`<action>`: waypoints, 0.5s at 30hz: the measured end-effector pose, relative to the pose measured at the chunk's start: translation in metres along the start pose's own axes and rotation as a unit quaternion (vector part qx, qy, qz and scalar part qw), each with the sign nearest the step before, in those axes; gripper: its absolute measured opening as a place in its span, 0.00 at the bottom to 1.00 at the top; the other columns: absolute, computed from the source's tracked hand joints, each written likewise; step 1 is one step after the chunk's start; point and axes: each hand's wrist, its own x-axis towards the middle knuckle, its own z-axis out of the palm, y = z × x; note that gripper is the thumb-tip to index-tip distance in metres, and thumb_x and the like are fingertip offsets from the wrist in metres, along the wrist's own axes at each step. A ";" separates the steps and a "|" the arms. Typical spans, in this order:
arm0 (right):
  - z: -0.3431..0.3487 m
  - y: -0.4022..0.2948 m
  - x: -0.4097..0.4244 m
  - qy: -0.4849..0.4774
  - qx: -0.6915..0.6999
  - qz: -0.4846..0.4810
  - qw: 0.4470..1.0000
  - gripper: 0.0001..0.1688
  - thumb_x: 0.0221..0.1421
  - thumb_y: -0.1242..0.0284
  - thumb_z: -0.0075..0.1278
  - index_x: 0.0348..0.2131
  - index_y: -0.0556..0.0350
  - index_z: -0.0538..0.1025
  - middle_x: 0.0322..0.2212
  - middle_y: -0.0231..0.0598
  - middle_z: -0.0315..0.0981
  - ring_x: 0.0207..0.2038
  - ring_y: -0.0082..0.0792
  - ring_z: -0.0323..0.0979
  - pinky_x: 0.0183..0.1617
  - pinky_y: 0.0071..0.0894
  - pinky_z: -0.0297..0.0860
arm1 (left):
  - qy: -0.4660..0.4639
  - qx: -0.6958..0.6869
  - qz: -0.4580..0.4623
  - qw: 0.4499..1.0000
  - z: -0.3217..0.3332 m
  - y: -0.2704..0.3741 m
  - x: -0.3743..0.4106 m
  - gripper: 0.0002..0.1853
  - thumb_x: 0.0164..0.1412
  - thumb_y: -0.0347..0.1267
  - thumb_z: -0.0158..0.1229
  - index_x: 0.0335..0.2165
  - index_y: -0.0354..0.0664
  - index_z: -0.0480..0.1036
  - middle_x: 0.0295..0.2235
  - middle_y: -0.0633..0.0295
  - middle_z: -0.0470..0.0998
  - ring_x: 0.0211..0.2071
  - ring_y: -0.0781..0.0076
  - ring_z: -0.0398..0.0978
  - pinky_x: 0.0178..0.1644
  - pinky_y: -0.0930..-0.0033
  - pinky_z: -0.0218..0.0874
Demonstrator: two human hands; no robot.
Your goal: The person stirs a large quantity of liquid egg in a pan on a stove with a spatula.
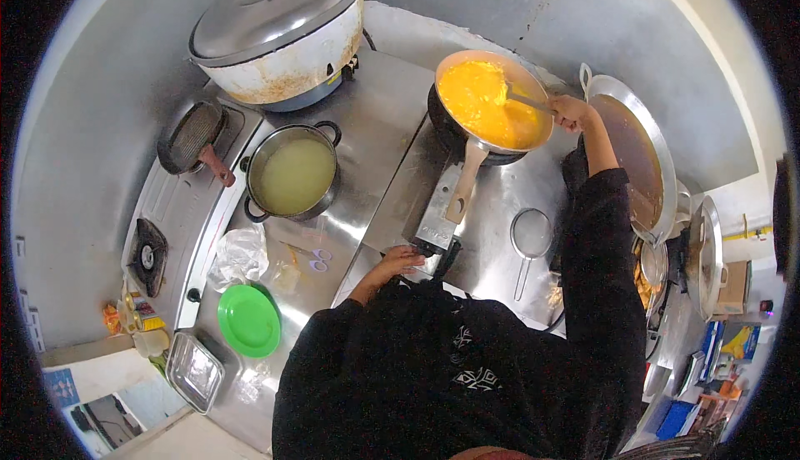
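A frying pan (pixel 462 179) with a light handle sits on a single gas burner and holds bright yellow beaten egg (pixel 478 100). My right hand (pixel 570 114), at the pan's right rim, grips a flat-handled utensil (pixel 528 99) whose far end is in the egg. My left hand (pixel 400 262) rests at the front end of the burner's metal body (pixel 435 230), by its dark control knob; the fingertips are partly hidden, so its exact hold cannot be told. A small wire strainer (pixel 530 233) lies on the steel counter to the right of the burner.
Left of the burner are a pot of pale yellow liquid (pixel 297 177), purple-handled scissors (pixel 320 260), a plastic bag (pixel 240 257), a green plate (pixel 249 320) and a glass dish (pixel 195 372). A large lidded cooker (pixel 281 72) stands behind. A wide pan of brown liquid (pixel 631 154) is right, beside my forearm.
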 end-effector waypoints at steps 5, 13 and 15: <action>0.032 0.001 -0.017 -0.005 0.043 -0.032 0.999 0.22 0.56 0.56 0.40 0.47 0.43 0.67 0.10 0.23 0.55 0.08 0.16 0.48 0.09 0.17 0.49 | 0.005 -0.012 -0.005 1.000 0.002 0.003 -0.001 0.23 0.50 0.40 0.59 0.41 0.40 0.66 0.38 0.63 0.72 0.42 0.72 0.70 0.46 0.67 0.61; 0.033 0.021 -0.080 -0.053 0.148 -0.055 0.986 0.23 0.57 0.58 0.41 0.49 0.48 0.65 0.10 0.21 0.52 0.08 0.14 0.46 0.08 0.15 0.48 | -0.014 -0.024 0.001 1.000 -0.004 0.000 0.004 0.26 0.48 0.42 0.60 0.42 0.37 0.66 0.39 0.62 0.72 0.43 0.72 0.69 0.46 0.69 0.61; 0.037 0.019 -0.105 -0.031 0.138 -0.090 0.986 0.22 0.57 0.58 0.40 0.48 0.48 0.66 0.09 0.21 0.52 0.08 0.14 0.47 0.09 0.16 0.49 | 0.009 -0.037 0.002 0.999 -0.007 -0.007 0.005 0.25 0.49 0.42 0.60 0.42 0.38 0.66 0.39 0.62 0.72 0.43 0.72 0.69 0.46 0.68 0.61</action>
